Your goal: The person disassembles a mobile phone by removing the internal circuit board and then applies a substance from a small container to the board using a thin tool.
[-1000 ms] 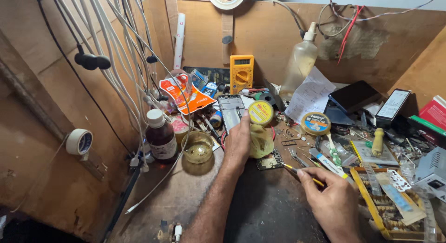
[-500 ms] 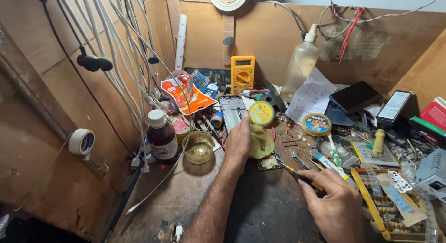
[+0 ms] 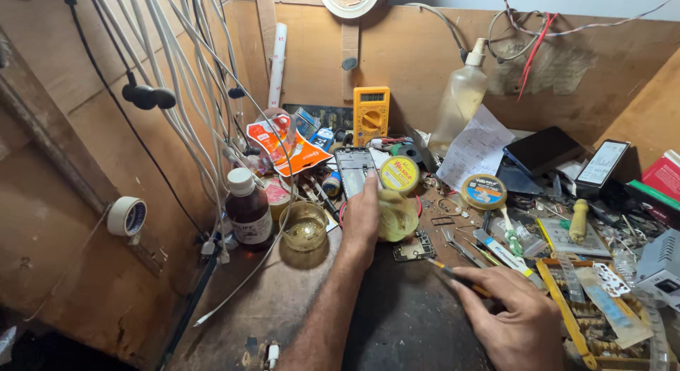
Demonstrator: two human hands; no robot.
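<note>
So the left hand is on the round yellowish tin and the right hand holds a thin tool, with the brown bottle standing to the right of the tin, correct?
Not quite. In the head view the brown bottle stands left of the tin. The left hand and right hand are as you say.

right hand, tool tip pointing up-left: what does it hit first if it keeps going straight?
Most likely the small circuit board. The right hand holds a thin tool whose tip sits just right of the board, short of the yellowish tin under the left hand. Depth is unclear.
</note>
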